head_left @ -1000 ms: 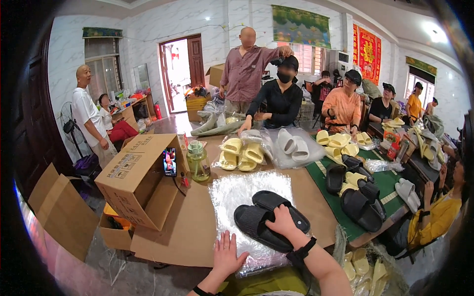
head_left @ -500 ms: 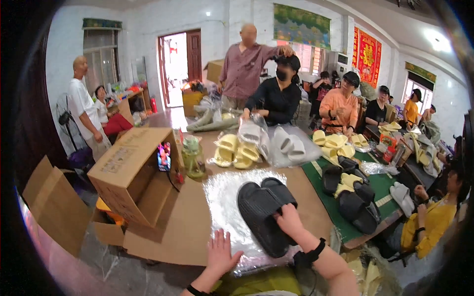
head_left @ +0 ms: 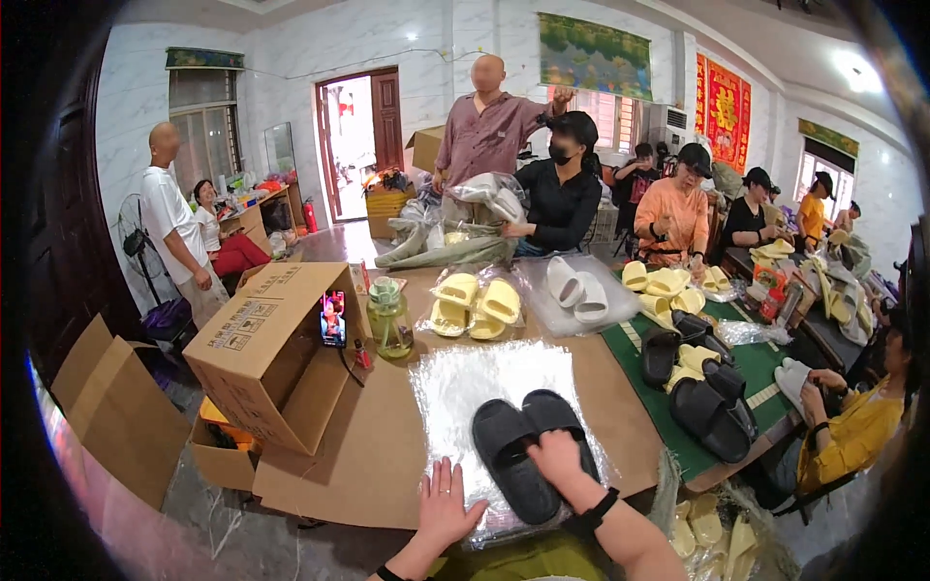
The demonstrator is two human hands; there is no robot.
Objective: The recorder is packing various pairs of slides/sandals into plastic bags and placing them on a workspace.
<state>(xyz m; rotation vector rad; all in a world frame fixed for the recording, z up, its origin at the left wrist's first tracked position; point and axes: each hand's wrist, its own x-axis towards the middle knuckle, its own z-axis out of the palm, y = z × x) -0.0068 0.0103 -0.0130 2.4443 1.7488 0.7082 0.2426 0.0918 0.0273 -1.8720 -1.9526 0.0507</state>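
In the head view, my left hand [head_left: 448, 506] lay flat, spread open, on clear plastic [head_left: 494, 373]; my right hand [head_left: 566, 463] curled closed on black slippers [head_left: 507, 448] atop it. The brown surface [head_left: 383, 436] also carried yellow slippers [head_left: 455, 288] and a jar [head_left: 391, 324]; beyond, a doorway [head_left: 351, 136] broke the marbled wall [head_left: 281, 77].

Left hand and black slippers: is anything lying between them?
In the head view, only a bare strip of the shiny plastic sheeting shows between the left hand and the black slippers.
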